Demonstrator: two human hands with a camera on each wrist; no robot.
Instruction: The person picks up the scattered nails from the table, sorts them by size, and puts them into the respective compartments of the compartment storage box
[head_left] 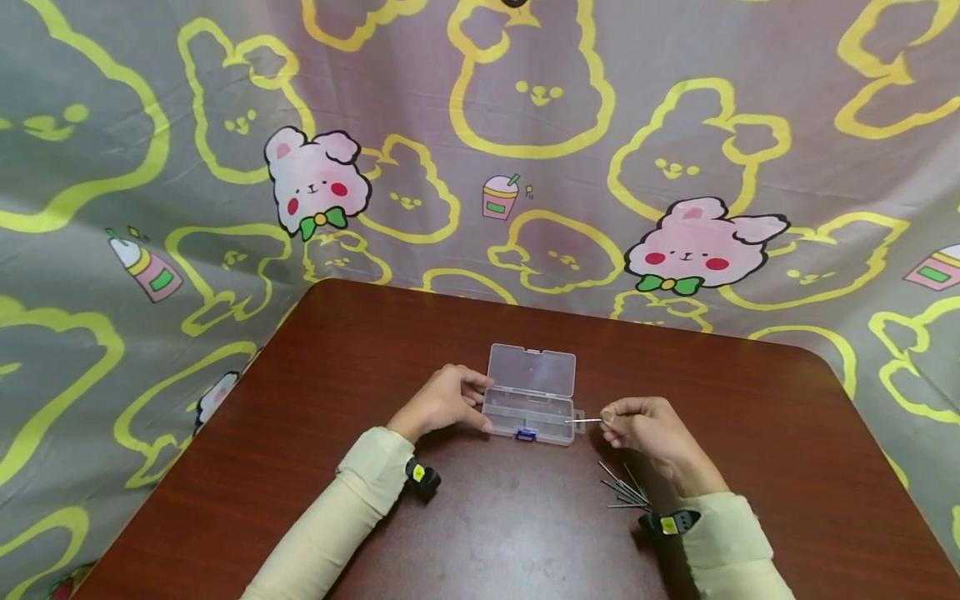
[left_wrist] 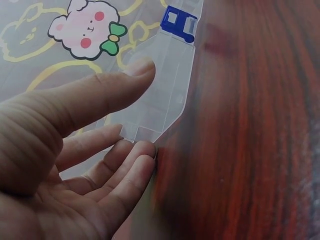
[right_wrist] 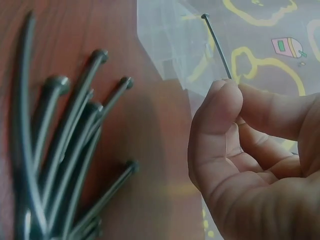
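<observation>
A clear plastic box [head_left: 553,437] stands on the table, its lid [head_left: 531,372] raised at the back and a blue latch [head_left: 526,434] on its front. My left hand [head_left: 441,402] holds the box's left end, thumb by the front corner and the fingers farther back. Between thumb and index finger, my right hand [head_left: 651,429] pinches a thin metal nail [right_wrist: 217,46]. Its flat head points left, over the box's right end. Several loose nails [head_left: 628,490] lie in a fanned pile below the right hand; the right wrist view shows their heads [right_wrist: 58,84] up close.
The brown wooden table [head_left: 360,517] has rounded far corners. Behind it and at both sides hangs a grey curtain [head_left: 420,100] with a cartoon rabbit print. Each wrist wears a black camera band [head_left: 423,478], the right one close to the nail pile.
</observation>
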